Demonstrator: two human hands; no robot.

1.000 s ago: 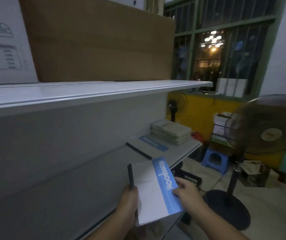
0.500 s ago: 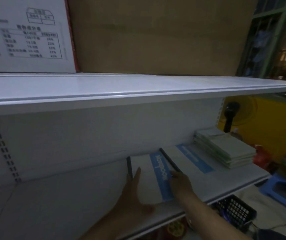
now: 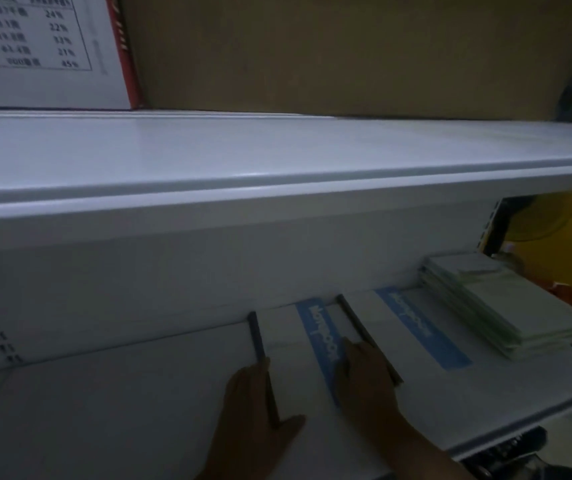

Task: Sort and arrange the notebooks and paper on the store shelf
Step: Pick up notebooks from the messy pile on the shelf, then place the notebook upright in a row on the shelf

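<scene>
A white notebook (image 3: 286,344) with a blue stripe and a black spine lies flat on the lower shelf (image 3: 104,410), its far edge near the back panel. My left hand (image 3: 256,407) lies against its black spine at the near left, thumb stretched along the near edge. My right hand (image 3: 367,375) presses flat on its blue stripe at the right edge. A second, matching notebook (image 3: 412,327) lies right beside it. Further right sits a stack of pale green notebooks (image 3: 506,306).
The upper shelf (image 3: 277,168) juts out overhead, carrying a brown cardboard box (image 3: 346,53) and a white printed box (image 3: 35,53). The back panel (image 3: 173,271) closes the rear. A dark basket (image 3: 506,452) shows below the shelf's right end.
The notebook went from being held in the air in both hands to lying flat on the lower shelf, pushed back beside the matching one. My view moved closer to the shelf.
</scene>
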